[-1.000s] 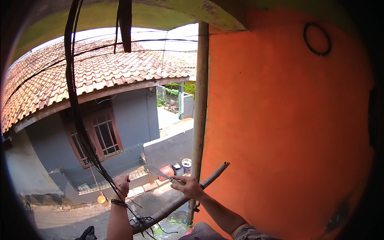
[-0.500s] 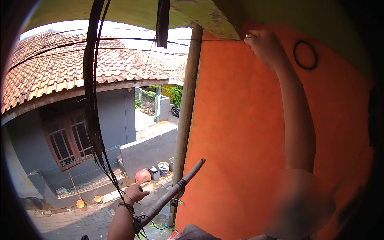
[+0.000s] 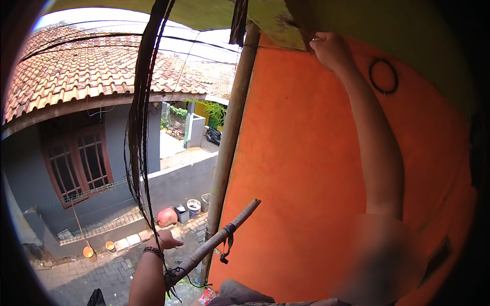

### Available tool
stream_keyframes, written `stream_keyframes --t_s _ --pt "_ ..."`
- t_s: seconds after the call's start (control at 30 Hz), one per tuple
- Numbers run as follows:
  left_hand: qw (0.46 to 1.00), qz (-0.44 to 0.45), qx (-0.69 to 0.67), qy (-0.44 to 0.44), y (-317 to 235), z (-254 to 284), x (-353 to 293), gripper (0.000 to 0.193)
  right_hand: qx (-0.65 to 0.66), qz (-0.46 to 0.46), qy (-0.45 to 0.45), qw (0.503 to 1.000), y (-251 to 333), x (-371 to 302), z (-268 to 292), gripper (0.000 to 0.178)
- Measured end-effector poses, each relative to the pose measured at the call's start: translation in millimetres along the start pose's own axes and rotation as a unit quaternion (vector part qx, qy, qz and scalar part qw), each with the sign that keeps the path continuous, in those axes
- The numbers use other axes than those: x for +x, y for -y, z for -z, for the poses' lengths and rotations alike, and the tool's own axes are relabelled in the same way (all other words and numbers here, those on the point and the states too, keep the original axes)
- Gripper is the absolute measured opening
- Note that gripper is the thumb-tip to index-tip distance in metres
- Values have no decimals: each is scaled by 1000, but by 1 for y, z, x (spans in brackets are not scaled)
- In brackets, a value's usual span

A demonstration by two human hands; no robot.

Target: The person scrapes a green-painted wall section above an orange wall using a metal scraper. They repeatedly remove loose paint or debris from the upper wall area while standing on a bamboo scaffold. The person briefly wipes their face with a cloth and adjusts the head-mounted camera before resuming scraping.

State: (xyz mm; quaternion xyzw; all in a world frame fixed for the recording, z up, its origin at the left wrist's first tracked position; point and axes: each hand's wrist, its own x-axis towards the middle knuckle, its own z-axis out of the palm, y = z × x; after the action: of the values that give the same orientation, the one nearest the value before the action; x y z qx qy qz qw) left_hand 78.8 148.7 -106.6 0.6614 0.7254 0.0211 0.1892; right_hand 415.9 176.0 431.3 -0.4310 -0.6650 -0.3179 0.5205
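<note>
Left hand [image 3: 166, 239] closed around dark stringy cables [image 3: 139, 117] beside a rough pole [image 3: 217, 239] — right hand [image 3: 329, 51] grips the wall's [image 3: 306, 168] smooth orange top edge.

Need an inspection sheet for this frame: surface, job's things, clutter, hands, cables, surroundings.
Surface: orange wall, painted, with a black ring hanging on it near the top.
Job's things: bamboo pole standing upright along the wall's edge; slanted bamboo pole crossing it, wrapped with a dark tie.
Clutter: nothing seen at working height.
Hands: left hand low, at the hanging cable bundle, wrist wearing a beaded bracelet; right hand raised to the wall's top under the eave; grip unclear.
Cables: dark bundle hangs from above down past the left hand; thin overhead wires cross the sky.
Surroundings: tiled roof, grey house with barred window, paved yard with buckets far below.
</note>
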Motion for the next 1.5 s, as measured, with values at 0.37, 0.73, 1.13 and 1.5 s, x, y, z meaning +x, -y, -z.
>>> stream_keyframes --t_s 0.37,0.73,1.13,1.5 --pt "999 -14 -28 -13 1 -10 3 72 40 -33 54 997 -17 18 -7 19" --pt "1000 -7 17 25 1 -6 6 75 33 -14 9 999 -3 -14 -2 25" --pt "999 -31 16 31 11 2 19 70 -51 -30 73 996 21 3 19 37" --pt "1000 -14 12 10 -5 -9 15 71 -52 -85 61 993 -7 -19 21 38"
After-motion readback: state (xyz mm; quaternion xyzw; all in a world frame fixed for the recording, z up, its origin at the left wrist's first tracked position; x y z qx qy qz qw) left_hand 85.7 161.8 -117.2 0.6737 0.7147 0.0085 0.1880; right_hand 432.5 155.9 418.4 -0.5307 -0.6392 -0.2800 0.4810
